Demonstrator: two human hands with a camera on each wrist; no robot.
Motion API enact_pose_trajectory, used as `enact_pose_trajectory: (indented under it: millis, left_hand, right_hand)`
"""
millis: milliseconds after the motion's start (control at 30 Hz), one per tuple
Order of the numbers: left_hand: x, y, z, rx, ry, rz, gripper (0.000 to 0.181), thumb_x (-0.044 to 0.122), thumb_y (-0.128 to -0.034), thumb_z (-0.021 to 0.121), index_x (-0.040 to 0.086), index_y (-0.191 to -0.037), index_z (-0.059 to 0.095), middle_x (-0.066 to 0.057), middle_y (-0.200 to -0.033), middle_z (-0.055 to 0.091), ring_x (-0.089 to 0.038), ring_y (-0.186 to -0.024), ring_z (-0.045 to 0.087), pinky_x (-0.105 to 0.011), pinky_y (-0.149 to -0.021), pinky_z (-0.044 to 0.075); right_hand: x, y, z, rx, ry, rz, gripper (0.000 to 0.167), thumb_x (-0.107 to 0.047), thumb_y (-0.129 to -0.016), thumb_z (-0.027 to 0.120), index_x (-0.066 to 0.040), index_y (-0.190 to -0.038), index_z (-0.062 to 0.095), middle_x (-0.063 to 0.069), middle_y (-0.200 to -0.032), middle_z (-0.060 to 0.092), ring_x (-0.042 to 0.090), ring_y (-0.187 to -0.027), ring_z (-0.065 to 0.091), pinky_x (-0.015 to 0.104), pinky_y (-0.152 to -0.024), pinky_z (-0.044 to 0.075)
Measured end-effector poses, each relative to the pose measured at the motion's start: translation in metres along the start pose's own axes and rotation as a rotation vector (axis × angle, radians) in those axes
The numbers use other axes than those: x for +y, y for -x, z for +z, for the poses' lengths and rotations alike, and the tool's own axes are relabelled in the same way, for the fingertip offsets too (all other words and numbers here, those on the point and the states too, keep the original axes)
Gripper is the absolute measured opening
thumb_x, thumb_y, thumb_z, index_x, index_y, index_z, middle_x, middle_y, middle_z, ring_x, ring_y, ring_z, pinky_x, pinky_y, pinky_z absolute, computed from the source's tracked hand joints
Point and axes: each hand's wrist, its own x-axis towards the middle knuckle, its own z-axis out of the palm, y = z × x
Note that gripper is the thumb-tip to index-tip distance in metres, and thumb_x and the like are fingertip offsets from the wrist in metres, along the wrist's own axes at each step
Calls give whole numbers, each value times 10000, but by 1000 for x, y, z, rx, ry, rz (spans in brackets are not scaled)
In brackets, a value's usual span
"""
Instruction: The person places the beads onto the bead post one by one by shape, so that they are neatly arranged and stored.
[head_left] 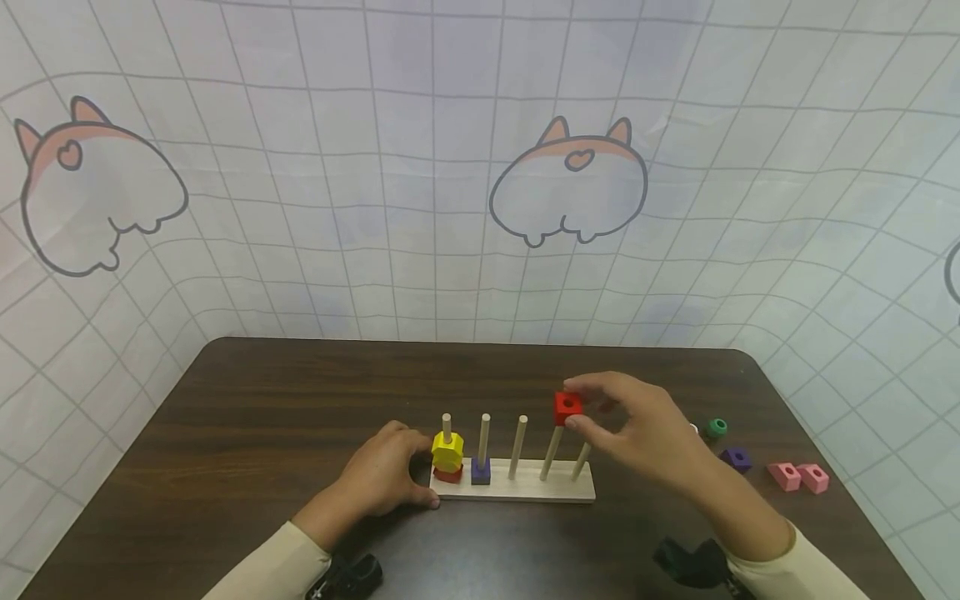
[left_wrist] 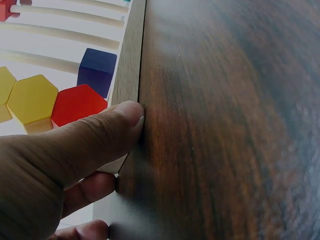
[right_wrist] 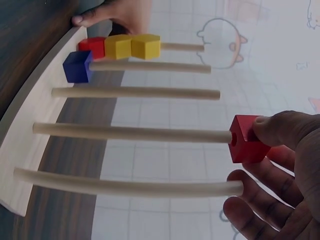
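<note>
A wooden peg board [head_left: 525, 492] with several upright pegs stands on the table. My left hand [head_left: 386, 471] grips its left end, thumb along the front edge. Beside that hand, two yellow hexagonal blocks [right_wrist: 131, 46] sit above a red hexagonal block [left_wrist: 79, 105] on the leftmost peg. The second peg carries a dark blue-purple cube [head_left: 481, 472] at its base. My right hand [head_left: 637, 425] pinches a red cube [right_wrist: 246, 140] with a hole, right at the tip of the fourth peg [right_wrist: 135, 132]. Some right fingers reach beside the fifth peg's tip [right_wrist: 235, 188].
Right of the board lie a green bead [head_left: 717, 428], a purple block [head_left: 737, 459] and two pink blocks [head_left: 784, 476]. A small white thing is mostly hidden behind the right hand. The dark wooden table [head_left: 300, 392] meets a grid-patterned cloth [head_left: 420, 283] behind it.
</note>
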Motion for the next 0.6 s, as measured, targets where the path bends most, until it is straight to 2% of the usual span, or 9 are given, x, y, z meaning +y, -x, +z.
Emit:
enact_pose_trajectory:
  millis: [133, 367, 433, 600]
  left_hand:
    - [1, 0, 0, 0, 0, -5, 597, 350, -589, 1011, 151, -1094, 761, 30, -1067, 691, -257, -1148, 567, -498, -900, 522]
    - [1, 0, -1, -2, -1, -6, 607, 346, -586, 1012, 135, -1097, 761, 21, -1067, 692, -261, -1147, 569, -503, -907, 522]
    - [1, 1, -1, -2, 0, -4, 606, 347, -587, 1011, 136, -1097, 760, 23, -1065, 693, -260, -1145, 569, -500, -906, 522]
    - [1, 0, -1, -6, 0, -8, 607, 354, -587, 1011, 142, -1098, 761, 30, -1067, 696, -253, -1141, 568, -495, -908, 522]
  right_hand:
    - [-2, -3, 5, 3, -4, 8, 435, -39, -816, 857, -110, -1214, 698, -25, -1081, 727, 79, -832, 682, 327, -690, 581]
    - [-5, -8, 12, -3, -72, 0, 441, 10, -807, 848, -80, -1209, 690, 9, -1074, 722, 95, -818, 679, 257, -572, 545]
    - [-6, -9, 14, -11, -79, 0, 434, -4, -818, 845, -79, -1215, 688, 5, -1080, 719, 92, -823, 677, 260, -580, 544]
    - [-11, -13, 19, -16, -52, 1, 414, -66, -833, 851, -72, -1217, 696, -11, -1105, 718, 96, -850, 680, 332, -696, 578]
